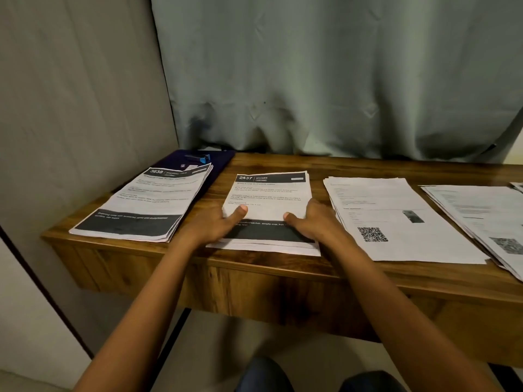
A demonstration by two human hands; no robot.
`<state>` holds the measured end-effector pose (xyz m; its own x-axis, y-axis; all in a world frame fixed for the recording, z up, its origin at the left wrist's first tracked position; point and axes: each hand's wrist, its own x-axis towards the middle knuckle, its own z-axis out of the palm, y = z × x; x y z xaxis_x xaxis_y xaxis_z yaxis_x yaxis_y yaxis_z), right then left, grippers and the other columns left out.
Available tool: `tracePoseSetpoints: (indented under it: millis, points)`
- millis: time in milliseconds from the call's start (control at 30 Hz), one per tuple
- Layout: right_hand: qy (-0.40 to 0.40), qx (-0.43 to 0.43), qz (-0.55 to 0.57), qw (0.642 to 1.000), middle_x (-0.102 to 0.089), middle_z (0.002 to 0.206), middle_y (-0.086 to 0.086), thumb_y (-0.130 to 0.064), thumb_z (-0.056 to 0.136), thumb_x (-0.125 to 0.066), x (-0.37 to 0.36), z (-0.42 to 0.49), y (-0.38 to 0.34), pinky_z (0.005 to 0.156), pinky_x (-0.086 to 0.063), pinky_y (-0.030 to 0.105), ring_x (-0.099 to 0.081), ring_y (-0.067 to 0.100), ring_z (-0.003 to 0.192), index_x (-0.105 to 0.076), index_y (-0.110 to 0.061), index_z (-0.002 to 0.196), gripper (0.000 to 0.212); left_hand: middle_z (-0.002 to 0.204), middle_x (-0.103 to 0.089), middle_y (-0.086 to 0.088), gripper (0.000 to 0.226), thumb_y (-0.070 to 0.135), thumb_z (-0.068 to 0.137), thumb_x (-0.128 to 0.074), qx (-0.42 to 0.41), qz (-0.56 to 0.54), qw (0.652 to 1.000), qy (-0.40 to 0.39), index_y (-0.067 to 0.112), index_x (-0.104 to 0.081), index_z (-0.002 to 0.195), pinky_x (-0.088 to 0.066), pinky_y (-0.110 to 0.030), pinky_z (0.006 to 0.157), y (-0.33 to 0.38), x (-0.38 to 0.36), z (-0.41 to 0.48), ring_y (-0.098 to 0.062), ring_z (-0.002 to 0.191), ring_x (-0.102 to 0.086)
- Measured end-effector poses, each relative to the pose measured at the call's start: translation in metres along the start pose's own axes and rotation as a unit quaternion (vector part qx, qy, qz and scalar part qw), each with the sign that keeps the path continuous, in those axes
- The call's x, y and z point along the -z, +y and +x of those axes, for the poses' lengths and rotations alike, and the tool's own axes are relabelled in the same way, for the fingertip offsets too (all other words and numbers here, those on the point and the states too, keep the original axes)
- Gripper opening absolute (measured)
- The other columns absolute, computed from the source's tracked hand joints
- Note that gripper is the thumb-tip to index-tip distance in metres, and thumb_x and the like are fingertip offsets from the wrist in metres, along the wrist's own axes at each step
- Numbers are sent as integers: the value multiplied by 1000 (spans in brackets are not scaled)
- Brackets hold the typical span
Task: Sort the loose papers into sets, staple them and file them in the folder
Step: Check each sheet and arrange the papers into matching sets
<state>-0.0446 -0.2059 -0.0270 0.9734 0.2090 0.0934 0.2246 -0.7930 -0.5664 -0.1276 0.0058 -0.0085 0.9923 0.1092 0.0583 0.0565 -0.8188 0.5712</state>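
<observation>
Knees in dark cloth (263, 374) sit lowest and closest, below the front edge of the brown wooden table (283, 165). Two bare arms reach up from there. The left hand (215, 224) and the right hand (314, 222) hold the middle pile of white printed papers with a black bar that says 2437 (268, 193). This pile lies at the front edge, about halfway along it. Its long side runs from the front edge toward the back edge. Each hand grips one long side, near the front end. Both thumbs press down on the top sheet. The other fingers look tucked at the sides and under, so the hands pinch the pile.

I think the person is tidying this set so it is ready to staple. The small blue and black stapler (198, 157) sits at the back left corner, on the flat dark blue folder (223, 159). That is back and to the left of the fingers, so the left hand is nearer to it. A white paper pile marked 3638 (147, 199) lies in between, partly over the folder. A white pile with a square code (396, 222) lies just beside the right hand. One more paper pile (475, 210) lies by the right edge.
</observation>
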Motion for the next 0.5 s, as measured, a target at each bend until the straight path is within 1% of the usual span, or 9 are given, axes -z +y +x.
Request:
tracePoseSetpoints:
  millis: [33,67,133,200,233,333,433,500]
  points:
    - [9,-20,-7,1000,-53,134,12,-50,89,-56,-1,5,-3,93,-43,37,-50,32,120,-48,-7,129,60,141,-49,-11,69,62,91,-39,30,11,999,10,13,-46,138,-39,-31,93,5,1,9,-26,121,-50]
    - [12,-38,-3,999,-52,133,13,-44,90,-56,-1,9,-8,94,-43,38,-49,33,120,-51,-7,127,53,142,-48,-13,65,56,94,-42,70,28,997,16,8,-46,138,-38,-32,95,10,1,19,-28,123,-49]
    - [11,-62,15,998,-53,130,13,-32,90,-58,1,18,-17,91,-47,36,-50,33,117,-54,-6,124,43,143,-46,-12,60,48,96,-46,123,37,992,2,8,-45,140,-39,-35,100,15,0,36,-29,125,-48]
    - [6,-83,37,996,-54,126,13,-23,89,-59,6,25,-24,89,-47,33,-53,32,114,-56,-5,123,39,144,-46,-11,54,41,96,-49,147,42,988,-12,9,-45,140,-39,-36,102,19,0,48,-28,125,-48]
    - [4,-91,51,995,-55,125,12,-20,88,-59,9,28,-26,90,-48,33,-54,31,113,-57,-5,122,37,144,-45,-12,53,36,96,-49,160,54,986,-11,8,-43,141,-39,-36,102,20,0,52,-29,127,-47]
    - [-17,-118,119,986,-56,128,14,-11,89,-57,18,33,-26,94,-50,38,-56,33,113,-55,-4,123,35,144,-43,-16,46,22,97,-47,190,70,979,-15,1,-43,138,-39,-36,102,21,3,60,-31,127,-46]
    - [-44,-148,163,974,-51,130,19,-4,92,-50,24,34,-25,94,-49,40,-54,37,115,-47,3,129,38,144,-42,-18,44,18,98,-46,214,67,975,-13,-1,-43,137,-40,-38,103,21,4,62,-32,127,-46]
    - [-56,-158,173,970,-51,131,20,-4,93,-47,25,34,-25,94,-49,42,-55,37,115,-48,4,128,35,144,-41,-18,43,17,98,-44,216,56,975,3,-2,-42,137,-39,-37,103,24,0,63,-32,128,-44]
